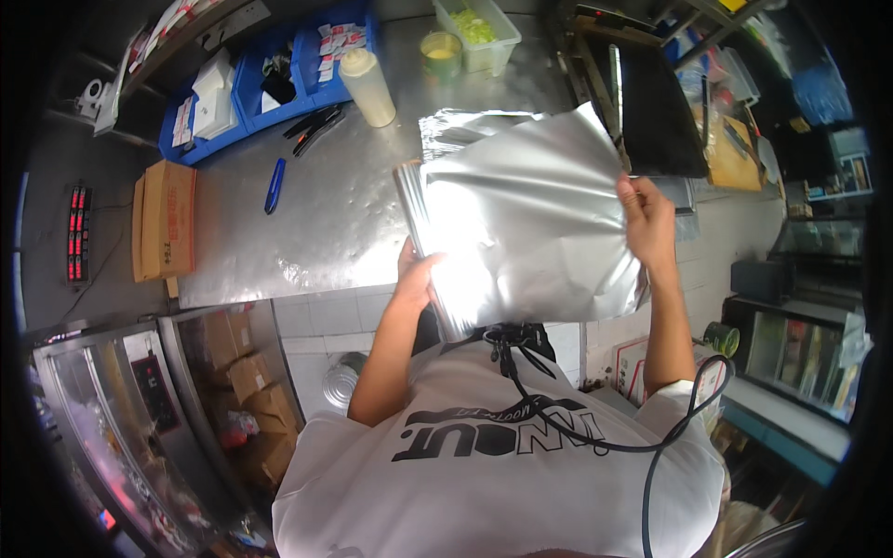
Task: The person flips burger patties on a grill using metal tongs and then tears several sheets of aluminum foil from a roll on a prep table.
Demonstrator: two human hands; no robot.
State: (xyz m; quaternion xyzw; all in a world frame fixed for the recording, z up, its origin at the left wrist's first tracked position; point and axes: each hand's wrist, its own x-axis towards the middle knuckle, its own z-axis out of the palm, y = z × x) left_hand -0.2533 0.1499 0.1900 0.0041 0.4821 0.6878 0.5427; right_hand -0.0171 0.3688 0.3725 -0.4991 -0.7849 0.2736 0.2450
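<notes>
My left hand (pixel 417 279) grips a roll of aluminium foil (pixel 413 195) near its lower half, thumb on top and fingers behind. From the roll a wide foil sheet (pixel 530 230) stretches to the right. Its far edge is pinched by my right hand (pixel 647 216) between thumb and fingers. The drawn sheet is slightly creased and hangs in front of my body, partly over the table's edge. Behind its upper corner, more foil (pixel 446 132) lies on the steel table (pixel 321 230).
A blue utility knife (pixel 275 185), black pens (pixel 317 129) and a squeeze bottle (pixel 368 87) stand or lie left of the foil. Farther back are blue bins (pixel 244 84), a can (pixel 441 57) and a tub of chopped greens (pixel 481 35). A cardboard box (pixel 166 220) sits at left.
</notes>
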